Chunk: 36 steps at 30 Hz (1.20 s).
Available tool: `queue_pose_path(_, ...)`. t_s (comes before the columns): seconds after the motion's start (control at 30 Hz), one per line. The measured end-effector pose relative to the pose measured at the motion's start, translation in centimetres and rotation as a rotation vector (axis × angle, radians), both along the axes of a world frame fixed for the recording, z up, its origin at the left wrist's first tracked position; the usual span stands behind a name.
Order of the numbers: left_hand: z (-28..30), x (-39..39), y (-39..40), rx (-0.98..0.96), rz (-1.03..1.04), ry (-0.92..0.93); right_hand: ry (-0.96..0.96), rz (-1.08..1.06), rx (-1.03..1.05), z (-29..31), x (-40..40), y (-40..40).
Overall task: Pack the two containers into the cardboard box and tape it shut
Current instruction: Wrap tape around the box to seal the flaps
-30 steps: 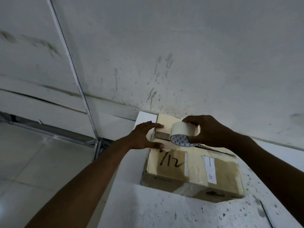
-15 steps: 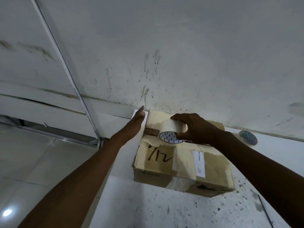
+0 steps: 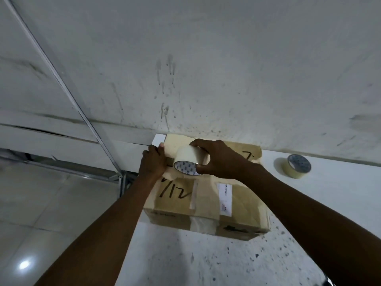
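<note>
A closed cardboard box (image 3: 208, 205), patched with old tape and marked in black pen, sits on a white speckled table (image 3: 226, 261) against the wall. My right hand (image 3: 220, 159) grips a roll of cream tape (image 3: 188, 162) above the box's top left part. My left hand (image 3: 153, 162) presses against the box's left end, fingers curled over its edge where the tape strip runs down. The two containers are not visible.
A second tape roll (image 3: 296, 166) lies on the table to the right of the box, near the stained wall (image 3: 206, 69). The table's left edge drops to a tiled floor (image 3: 51, 203), with a metal frame (image 3: 115, 174) below.
My left hand moved from the far left corner onto the box's left end. The right hand with the roll shifted slightly left. The view widened, and the second roll shows fully.
</note>
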<state>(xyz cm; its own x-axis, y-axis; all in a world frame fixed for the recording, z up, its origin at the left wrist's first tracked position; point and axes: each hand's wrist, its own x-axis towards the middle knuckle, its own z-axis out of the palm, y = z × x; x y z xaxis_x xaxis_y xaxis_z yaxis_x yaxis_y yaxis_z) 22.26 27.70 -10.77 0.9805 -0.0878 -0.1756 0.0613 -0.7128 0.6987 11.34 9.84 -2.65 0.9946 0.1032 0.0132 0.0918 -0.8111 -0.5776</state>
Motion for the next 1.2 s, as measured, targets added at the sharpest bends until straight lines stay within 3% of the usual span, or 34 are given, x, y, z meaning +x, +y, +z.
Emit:
queue_pose_path(0.2,0.2,-0.3,0.1,0.010,0.021,-0.058,-0.006,0.007,0.040,0.5,-1.5,-1.8)
queue_pose_path(0.5,0.2,-0.3,0.0,0.123,0.041,-0.132,0.036,-0.178,-0.058,2.1,-10.5,-13.6)
queue_pose_path(0.87,0.8,-0.7,-0.2,0.144,0.036,-0.134,0.047,-0.209,-0.122,2.8,-12.5,-17.1)
queue_pose_path(1.2,1.0,-0.8,-0.2,0.156,0.032,-0.113,0.041,-0.243,-0.124,-1.5,-13.2,-17.9)
